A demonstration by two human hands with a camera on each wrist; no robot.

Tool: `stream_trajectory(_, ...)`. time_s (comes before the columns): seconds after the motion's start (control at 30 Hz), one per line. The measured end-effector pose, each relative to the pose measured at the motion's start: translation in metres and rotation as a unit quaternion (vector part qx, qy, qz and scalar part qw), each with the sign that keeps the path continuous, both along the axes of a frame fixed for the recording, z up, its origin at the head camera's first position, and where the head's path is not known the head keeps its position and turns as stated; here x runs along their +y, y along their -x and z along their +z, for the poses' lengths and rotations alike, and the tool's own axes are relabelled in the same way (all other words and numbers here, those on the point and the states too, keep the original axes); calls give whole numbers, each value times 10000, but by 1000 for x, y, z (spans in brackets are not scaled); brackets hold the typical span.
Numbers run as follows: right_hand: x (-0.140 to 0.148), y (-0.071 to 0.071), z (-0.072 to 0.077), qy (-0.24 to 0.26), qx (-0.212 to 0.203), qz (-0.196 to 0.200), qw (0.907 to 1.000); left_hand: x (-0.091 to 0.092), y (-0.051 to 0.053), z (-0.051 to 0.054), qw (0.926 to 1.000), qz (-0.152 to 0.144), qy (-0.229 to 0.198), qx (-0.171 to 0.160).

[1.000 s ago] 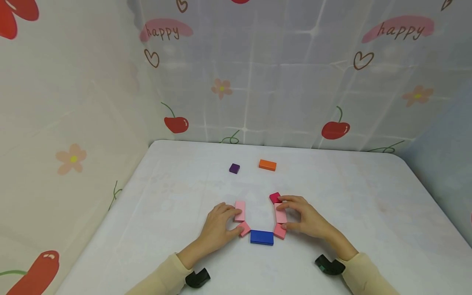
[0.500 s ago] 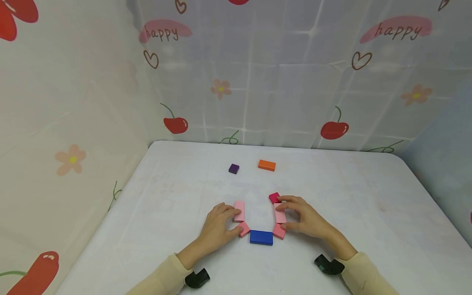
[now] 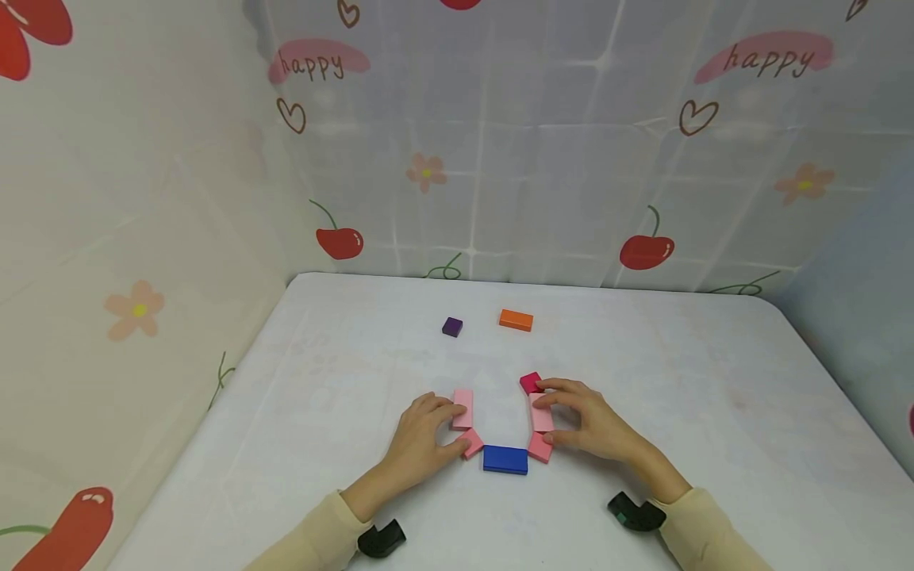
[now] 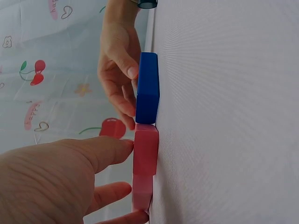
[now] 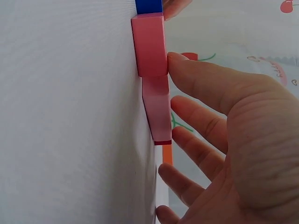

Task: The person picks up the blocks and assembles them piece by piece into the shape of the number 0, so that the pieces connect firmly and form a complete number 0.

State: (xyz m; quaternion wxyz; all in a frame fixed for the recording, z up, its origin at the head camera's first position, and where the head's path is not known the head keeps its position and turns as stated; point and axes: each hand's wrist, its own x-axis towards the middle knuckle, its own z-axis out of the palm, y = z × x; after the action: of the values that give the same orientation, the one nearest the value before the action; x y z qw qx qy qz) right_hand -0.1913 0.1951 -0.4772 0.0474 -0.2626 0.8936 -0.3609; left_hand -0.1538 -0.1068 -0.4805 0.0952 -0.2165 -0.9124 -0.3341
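Note:
Several blocks lie in a U on the white table. A blue block [image 3: 505, 460] forms its near side. On the left, a small pink block [image 3: 472, 441] meets a longer light pink block [image 3: 463, 400]. My left hand [image 3: 420, 434] rests with its thumb at the small block and its fingertips at the longer one. The right side mirrors this with a pink block [image 3: 539, 450], a light pink block [image 3: 540, 421] and a crimson block [image 3: 529, 382] at the far end. My right hand [image 3: 593, 422] touches these with thumb and fingertips, fingers spread and loosely bent.
Farther back lie a small purple block [image 3: 452, 327] and an orange block [image 3: 516, 319]. A printed curtain [image 3: 543, 159] hangs behind the table [image 3: 343, 341] and down its sides. Black wrist devices [image 3: 382, 539] sit at both cuffs.

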Motion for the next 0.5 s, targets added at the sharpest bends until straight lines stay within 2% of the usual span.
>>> stream_trajectory(0.27, 1, -1, 1, -20, 23, 50, 10000, 0, 1, 0, 9999, 2, -1, -110)
stream_trajectory(0.4, 0, -1, 2, 7, 37, 62, 10000, 0, 0, -1, 10000, 12, -42, -56)
stream_trajectory(0.5, 0, -1, 2, 1, 33, 47, 10000, -1, 1, 0, 9998, 105, -80, -117)
